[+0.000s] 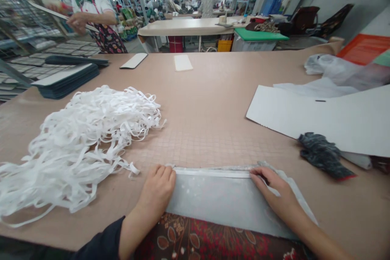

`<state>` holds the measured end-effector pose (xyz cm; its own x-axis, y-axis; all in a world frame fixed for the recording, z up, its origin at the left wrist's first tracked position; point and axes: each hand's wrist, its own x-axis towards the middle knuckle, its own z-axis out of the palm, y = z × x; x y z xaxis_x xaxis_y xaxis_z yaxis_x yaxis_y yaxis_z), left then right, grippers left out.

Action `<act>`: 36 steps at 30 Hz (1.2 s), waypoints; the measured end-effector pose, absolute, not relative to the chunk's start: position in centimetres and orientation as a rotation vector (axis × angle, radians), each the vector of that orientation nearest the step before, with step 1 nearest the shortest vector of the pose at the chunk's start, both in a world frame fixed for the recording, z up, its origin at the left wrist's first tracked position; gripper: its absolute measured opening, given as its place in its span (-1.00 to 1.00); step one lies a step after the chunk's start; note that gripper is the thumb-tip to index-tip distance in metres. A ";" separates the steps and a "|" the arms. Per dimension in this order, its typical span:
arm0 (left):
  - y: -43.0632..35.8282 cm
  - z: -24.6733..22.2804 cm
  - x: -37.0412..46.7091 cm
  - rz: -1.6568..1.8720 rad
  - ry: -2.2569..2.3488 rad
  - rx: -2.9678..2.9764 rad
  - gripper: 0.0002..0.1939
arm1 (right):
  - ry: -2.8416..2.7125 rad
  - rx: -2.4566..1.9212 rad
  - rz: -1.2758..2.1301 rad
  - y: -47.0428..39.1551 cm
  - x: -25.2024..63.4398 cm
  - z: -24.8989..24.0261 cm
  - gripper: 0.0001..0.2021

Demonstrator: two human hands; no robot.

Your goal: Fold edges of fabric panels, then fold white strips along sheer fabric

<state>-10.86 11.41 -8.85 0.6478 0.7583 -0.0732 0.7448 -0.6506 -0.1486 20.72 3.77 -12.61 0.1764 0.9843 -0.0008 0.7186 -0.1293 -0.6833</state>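
A white strip (213,174) lies stretched along the far edge of a stack of grey, film-like sheets (213,201) at the table's front edge. At the strip's left end, my left hand (158,187) is closed with its knuckles up, pressing on the sheet's corner. My right hand (276,189) pinches the strip's right end between thumb and fingers, and a short white tail shows below the thumb. Left of my hands spreads a loose, tangled pile of white strips (100,118). Patterned dark red cloth (207,235) shows below the sheets.
On the right lie a dark knitted glove (326,156), a white board (317,118) and clear plastic (344,69). Dark-edged panels (67,81) are stacked at the far left, with two pale pieces (183,63) (134,61) beyond. Across the table a person (97,12) holds a panel.
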 end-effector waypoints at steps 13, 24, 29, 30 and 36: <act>12.0 -7.4 -8.2 0.431 -0.969 -2.841 -0.54 | -1.722 -1.900 0.518 4.5 20.7 -11.9 -0.88; 10.1 -8.3 0.6 0.342 -0.832 -3.013 -0.57 | -1.740 -1.942 0.430 4.6 20.7 -11.9 -0.88; 9.9 -8.7 2.5 0.291 -0.800 -3.066 -0.65 | -1.716 -1.941 0.472 4.1 22.3 -11.0 -0.86; 9.8 -9.0 2.7 0.290 -0.816 -3.050 -0.65 | -1.685 -1.966 0.480 4.0 22.7 -10.9 -0.87; 9.2 -10.4 4.0 0.211 -0.814 -2.876 -0.48 | -1.578 -2.081 0.482 3.6 24.9 -11.4 -0.87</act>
